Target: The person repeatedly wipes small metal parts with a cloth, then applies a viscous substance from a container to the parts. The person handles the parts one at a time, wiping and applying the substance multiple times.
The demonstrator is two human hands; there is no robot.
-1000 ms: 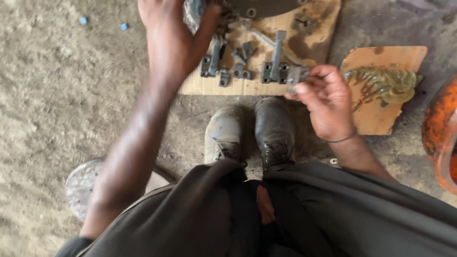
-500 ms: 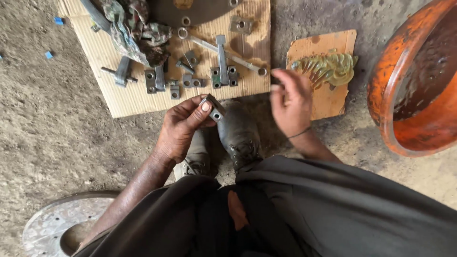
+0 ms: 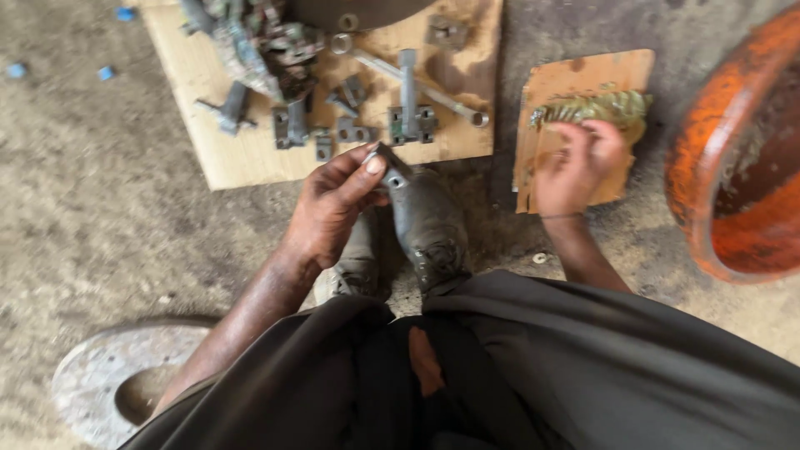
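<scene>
The person sits low over dusty ground, two worn boots (image 3: pixel 417 225) planted together just below a pale wooden board (image 3: pixel 225 158) that serves as a parts tray, keeping the greasy pieces off the dirt and within arm's reach. The left hand (image 3: pixel 333 208) grasps a small dark metal bracket (image 3: pixel 390 169) pinched between thumb and fingertips, raised just above the toe of the boots and near the board's lower edge; the pinch leaves the piece's end with its hole exposed, which looks suited to inspecting or fitting it. The right hand (image 3: pixel 579 167) reaches over a smaller brown board (image 3: pixel 542 108) set apart to the right, its fingers curled down onto a heap of brass-coloured pieces (image 3: pixel 596 108); whether anything is actually gripped cannot be told, as the fingers hide the contact. Keeping the brass pieces on a separate board appears to hold them apart from the dark steel parts. On the pale board lie similar brackets (image 3: pixel 290 125), a T-shaped grey part (image 3: pixel 408 92), a long rod with ring ends (image 3: pixel 417 79) and a tangled greasy assembly (image 3: pixel 267 42), loosely spread rather than stacked. An orange rusted drum rim (image 3: pixel 708 167) stands at the right edge, and a round metal disc (image 3: pixel 108 383) lies on the ground at lower left, well apart from both hands
</scene>
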